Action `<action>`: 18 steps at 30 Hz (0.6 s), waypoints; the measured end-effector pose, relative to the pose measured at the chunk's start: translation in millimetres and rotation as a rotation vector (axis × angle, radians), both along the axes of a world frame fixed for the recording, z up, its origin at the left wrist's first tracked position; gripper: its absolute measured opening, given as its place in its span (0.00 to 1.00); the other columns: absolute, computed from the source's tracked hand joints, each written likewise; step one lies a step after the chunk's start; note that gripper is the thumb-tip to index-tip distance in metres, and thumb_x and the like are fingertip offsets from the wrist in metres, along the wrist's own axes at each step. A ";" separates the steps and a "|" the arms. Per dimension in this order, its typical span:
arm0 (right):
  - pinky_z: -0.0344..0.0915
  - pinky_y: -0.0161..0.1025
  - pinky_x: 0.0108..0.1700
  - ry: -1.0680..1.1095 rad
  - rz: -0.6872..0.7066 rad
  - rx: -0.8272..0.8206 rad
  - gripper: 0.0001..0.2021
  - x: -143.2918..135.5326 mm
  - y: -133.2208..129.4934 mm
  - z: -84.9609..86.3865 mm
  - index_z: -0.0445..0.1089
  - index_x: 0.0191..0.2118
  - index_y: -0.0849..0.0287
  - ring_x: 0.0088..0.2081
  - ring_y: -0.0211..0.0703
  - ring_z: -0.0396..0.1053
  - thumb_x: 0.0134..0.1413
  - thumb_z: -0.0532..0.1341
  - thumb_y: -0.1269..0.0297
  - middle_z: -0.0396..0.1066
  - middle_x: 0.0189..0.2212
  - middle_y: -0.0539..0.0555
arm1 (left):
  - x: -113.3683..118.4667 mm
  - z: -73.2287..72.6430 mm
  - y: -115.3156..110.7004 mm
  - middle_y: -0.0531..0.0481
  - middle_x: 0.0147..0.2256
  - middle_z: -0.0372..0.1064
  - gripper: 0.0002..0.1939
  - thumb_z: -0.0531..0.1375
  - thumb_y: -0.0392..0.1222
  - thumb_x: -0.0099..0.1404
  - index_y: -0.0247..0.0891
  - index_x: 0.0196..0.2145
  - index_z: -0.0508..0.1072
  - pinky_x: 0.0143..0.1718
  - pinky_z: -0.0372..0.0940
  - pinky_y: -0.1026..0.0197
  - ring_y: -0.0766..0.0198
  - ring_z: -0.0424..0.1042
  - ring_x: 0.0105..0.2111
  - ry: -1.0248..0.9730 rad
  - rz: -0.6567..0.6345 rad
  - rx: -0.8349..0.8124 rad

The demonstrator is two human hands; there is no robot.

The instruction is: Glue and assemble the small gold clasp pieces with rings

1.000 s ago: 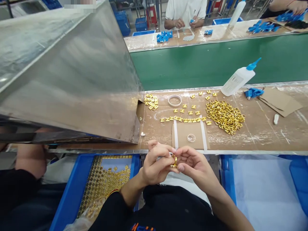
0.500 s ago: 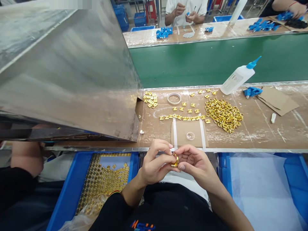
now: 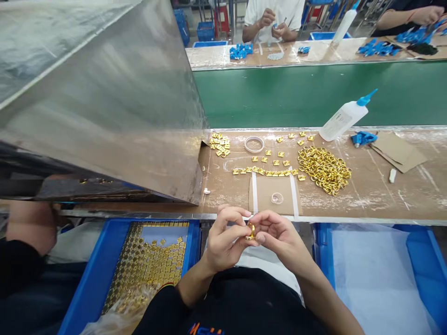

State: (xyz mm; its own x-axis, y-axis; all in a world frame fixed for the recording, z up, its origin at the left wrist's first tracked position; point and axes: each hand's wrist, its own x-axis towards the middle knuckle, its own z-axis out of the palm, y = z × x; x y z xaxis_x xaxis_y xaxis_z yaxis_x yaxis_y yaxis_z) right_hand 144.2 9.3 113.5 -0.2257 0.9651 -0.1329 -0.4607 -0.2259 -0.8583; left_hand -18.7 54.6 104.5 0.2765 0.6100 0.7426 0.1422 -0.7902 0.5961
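A small gold ring with a flat plate [image 3: 251,232] is pinched between both hands, just in front of the table edge. My left hand [image 3: 226,239] grips it with thumb and fingertips from the left. The thumb and fingers of my right hand [image 3: 277,235] close on its right side. Beyond the hands, a cardboard pad [image 3: 266,204] with white tape strips bears a small clear ring [image 3: 277,198]. Behind the pad runs a row of gold square pieces [image 3: 278,173]. A pile of gold rings [image 3: 324,170] lies to the right.
A large metal housing [image 3: 139,102] rises at left. Blue trays stand below the table, one with gold pieces [image 3: 150,260], one with a white sheet [image 3: 373,279]. A glue bottle [image 3: 344,122] leans beside the green belt [image 3: 296,97]. People's hands work across it.
The gold ring has been turned so its band stands upright above its flat plate. Both hands keep hold of it. The whole view has shifted slightly.
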 end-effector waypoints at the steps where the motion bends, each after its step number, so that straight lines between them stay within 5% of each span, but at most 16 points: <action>1: 0.74 0.32 0.42 0.013 0.015 -0.002 0.14 -0.1 0.4 -0.9 0.75 0.44 0.56 0.38 0.38 0.75 0.57 0.74 0.56 0.77 0.37 0.53 | -0.4 -0.6 -0.5 0.51 0.35 0.63 0.11 0.61 0.45 0.71 0.37 0.33 0.71 0.43 0.65 0.56 0.62 0.74 0.40 0.006 -0.002 0.003; 13: 0.72 0.32 0.42 0.271 0.242 0.064 0.17 3.6 10.0 -21.6 0.74 0.49 0.54 0.38 0.36 0.74 0.56 0.75 0.59 0.75 0.38 0.50 | 1.3 -5.4 -3.3 0.52 0.34 0.64 0.13 0.63 0.48 0.70 0.37 0.32 0.72 0.46 0.66 0.56 0.62 0.74 0.42 -0.074 -0.115 -0.055; 18: 0.71 0.29 0.41 0.240 0.237 0.067 0.16 -3.2 11.3 -21.9 0.74 0.48 0.54 0.36 0.33 0.74 0.57 0.75 0.62 0.75 0.37 0.49 | -0.7 -17.6 -7.1 0.51 0.36 0.62 0.15 0.66 0.50 0.65 0.37 0.30 0.73 0.44 0.70 0.61 0.63 0.73 0.45 -0.253 -0.203 -0.276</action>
State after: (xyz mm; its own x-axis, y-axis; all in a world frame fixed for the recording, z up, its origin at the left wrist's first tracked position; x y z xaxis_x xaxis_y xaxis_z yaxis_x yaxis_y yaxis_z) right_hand 141.0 20.6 91.6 -0.4618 0.8869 0.0131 -0.5930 -0.2977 -0.7482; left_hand -19.4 47.5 86.9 0.2417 0.7475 0.6188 -0.1776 -0.5928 0.7855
